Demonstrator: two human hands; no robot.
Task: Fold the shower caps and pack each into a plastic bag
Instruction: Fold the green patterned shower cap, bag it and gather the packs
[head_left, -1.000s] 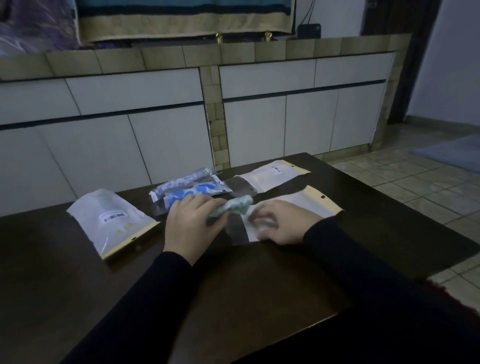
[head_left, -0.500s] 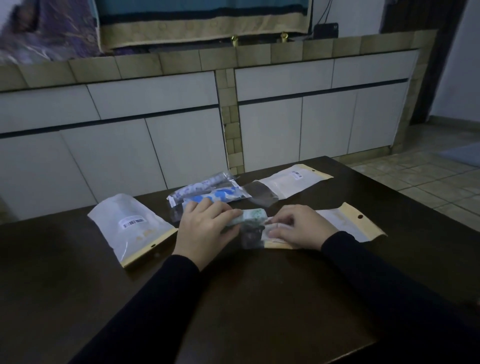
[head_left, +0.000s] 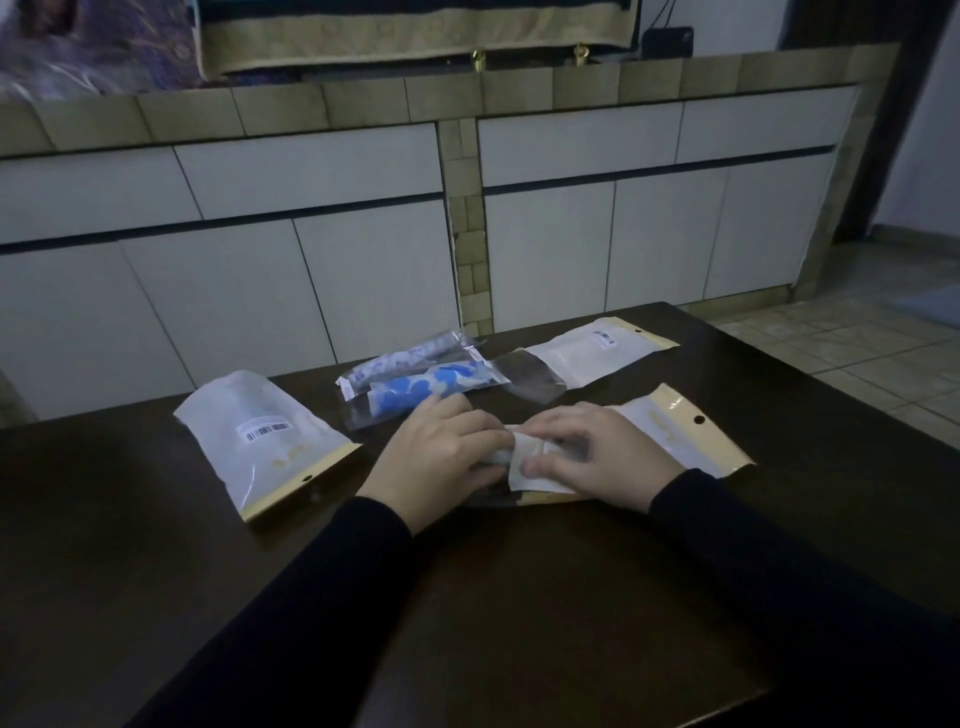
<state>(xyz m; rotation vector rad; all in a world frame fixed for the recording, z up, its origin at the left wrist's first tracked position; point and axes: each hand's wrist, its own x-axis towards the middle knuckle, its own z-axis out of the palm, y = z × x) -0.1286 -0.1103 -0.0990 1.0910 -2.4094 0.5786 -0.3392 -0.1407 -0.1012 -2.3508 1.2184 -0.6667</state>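
Note:
A white plastic bag (head_left: 670, 431) with a yellow header strip lies flat on the dark table (head_left: 519, 597), its mouth toward my left. My left hand (head_left: 436, 457) grips a folded pale green shower cap (head_left: 501, 457), mostly hidden under the fingers, right at the bag's mouth. My right hand (head_left: 602, 452) pinches the bag's open edge and rests on it. Two packed bags, one with a blue-patterned cap (head_left: 431, 392) and one with a grey-white cap (head_left: 405, 358), lie just behind my left hand.
An empty white bag with a barcode label (head_left: 260, 441) lies at the left. Another white bag (head_left: 597, 353) lies at the back right. White cabinets (head_left: 311, 260) stand behind the table. Tiled floor (head_left: 857, 358) shows to the right.
The bag has turned and slid toward me, and its mouth now meets the cap. The cap has gone further under my left fingers. My view has tilted down a little.

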